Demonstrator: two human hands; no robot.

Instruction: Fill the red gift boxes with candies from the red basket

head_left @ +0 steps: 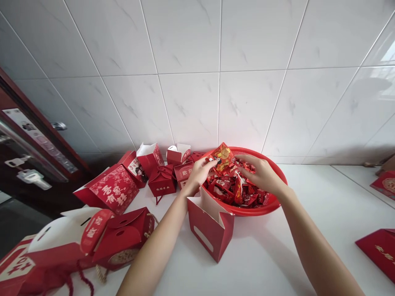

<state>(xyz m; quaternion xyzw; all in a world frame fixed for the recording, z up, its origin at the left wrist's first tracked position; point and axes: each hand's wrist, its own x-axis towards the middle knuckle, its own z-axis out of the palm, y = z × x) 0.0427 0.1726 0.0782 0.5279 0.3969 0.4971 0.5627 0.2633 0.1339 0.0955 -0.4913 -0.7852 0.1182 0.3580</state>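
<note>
My left hand (198, 176) pinches a red and gold candy packet (224, 157) above a round red plastic basket (281, 176). The basket holds many red-wrapped candies (226, 190). My right hand (258, 172) reaches over the basket's right side, its fingers stretched out and apart near the packet's right edge. Whether its fingertips touch the packet, I cannot tell. Just in front of the basket, below my left wrist, a red paper gift box (205, 230) stands upright with its top open. Its inside is partly visible, and I see no contents there.
Several red gift boxes (162, 181) crowd the left side of the white table (256, 255), some with open flaps and cords. A red box (381, 250) lies at the right edge. White tiles (188, 107) rise behind; a dark door with keys (33, 179) is at left.
</note>
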